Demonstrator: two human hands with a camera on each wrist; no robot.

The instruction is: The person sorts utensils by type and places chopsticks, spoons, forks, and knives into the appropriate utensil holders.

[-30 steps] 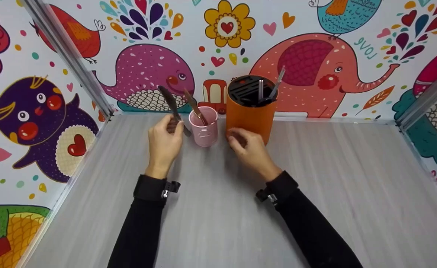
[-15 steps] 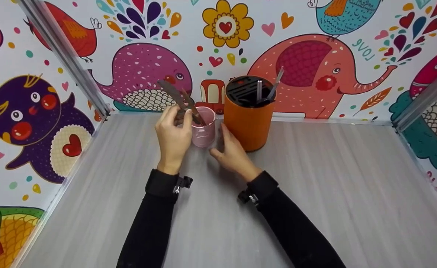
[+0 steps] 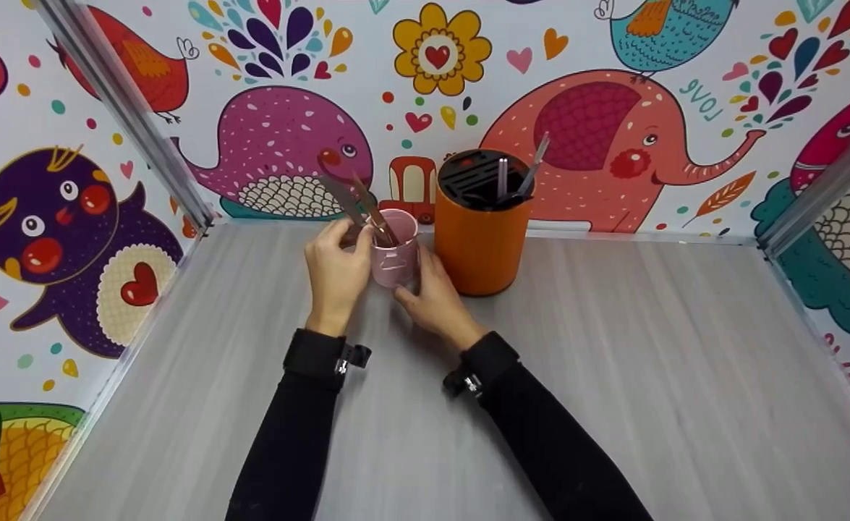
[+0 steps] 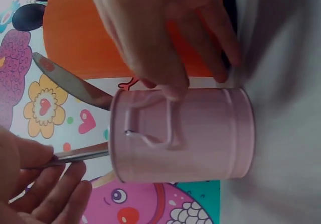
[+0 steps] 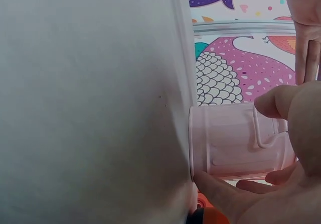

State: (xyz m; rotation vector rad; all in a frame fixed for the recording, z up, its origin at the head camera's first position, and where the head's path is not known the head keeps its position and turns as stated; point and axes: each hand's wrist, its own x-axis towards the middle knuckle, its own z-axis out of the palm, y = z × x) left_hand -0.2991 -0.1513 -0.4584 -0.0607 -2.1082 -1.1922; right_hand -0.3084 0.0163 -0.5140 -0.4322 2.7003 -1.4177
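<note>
My left hand pinches a table knife with its blade pointing up and left. The knife's lower end goes in at the rim of a small pink pail. A second knife leans inside the pail, its blade sticking out. On the pail's other side, my right hand holds the wall, with the thumb on one side and the fingers on the opposite one. The pail stands upright on the table, its wire handle hanging down against the wall.
Just right of the pail stands an orange knife block with a black slotted top. Several slim silvery handles stick up from it. Printed cartoon panels wall the table at the back and sides.
My left hand has carried the knife rightward to the pail and lowered it into the opening. My right hand has moved left from the orange block and taken hold of the pail.
</note>
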